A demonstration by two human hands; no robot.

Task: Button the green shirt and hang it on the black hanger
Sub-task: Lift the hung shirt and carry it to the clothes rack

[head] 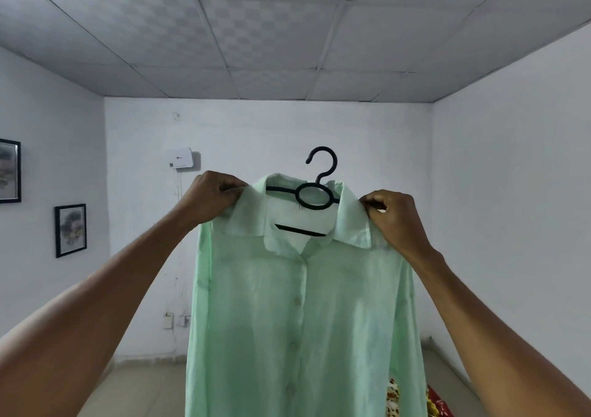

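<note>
A: Where is the green shirt (303, 304) right now?

B: You hold it up in front of you at about head height, front side facing you. It hangs on the black hanger (315, 192), whose hook stands up above the collar and whose ring and lower bar show in the open neck.

A: And your hands?

B: Your left hand (212, 197) has its fingers curled, pinching the left shoulder of the shirt just beside the collar. Your right hand (395, 221) does the same on the right shoulder, fingers curled round the cloth at the collar's edge. Both arms reach up and forward.

A: Is the front closed?

B: The placket runs shut down the middle, with several buttons in a row below the neck. The top of the collar lies open. Whether every button is fastened, I cannot tell, as the hem runs out of view at the bottom.

A: What lies around you?

B: White walls, a tiled ceiling, two framed pictures (71, 229) on the left wall, a white box (181, 157) mounted on the far wall, and some flowered cloth (412, 399) low on the right behind the shirt.
</note>
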